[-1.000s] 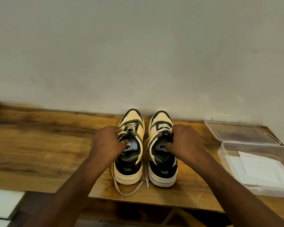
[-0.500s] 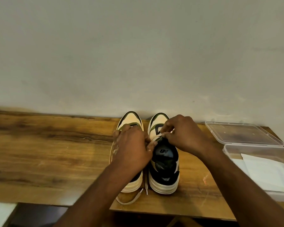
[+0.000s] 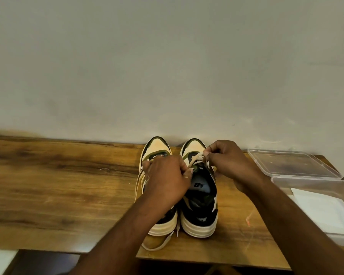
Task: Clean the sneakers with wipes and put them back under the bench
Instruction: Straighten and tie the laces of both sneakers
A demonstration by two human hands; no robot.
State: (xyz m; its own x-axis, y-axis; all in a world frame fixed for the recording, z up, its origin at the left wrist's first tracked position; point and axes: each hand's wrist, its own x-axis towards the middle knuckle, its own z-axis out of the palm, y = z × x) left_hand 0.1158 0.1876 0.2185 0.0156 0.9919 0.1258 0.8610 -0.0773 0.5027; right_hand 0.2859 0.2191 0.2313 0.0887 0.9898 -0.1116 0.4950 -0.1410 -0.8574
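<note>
Pinching cream lace [image 3: 195, 158] of right sneaker [image 3: 200, 195]: both hands. Left hand [image 3: 165, 179] curled, fingertips on lace near shoe tongue. Right hand [image 3: 224, 159] curled, pinching other end of lace up near toe. Left sneaker [image 3: 157, 147] just beside right one, partly hidden under left hand, loose lace hanging off front edge. Both sneakers stand on wooden tabletop [image 3: 58, 185], toes toward wall [image 3: 167, 66]. Clear box [image 3: 342, 241] with white wipes [image 3: 322, 211] at right, lid [image 3: 290, 162] open behind it.
</note>
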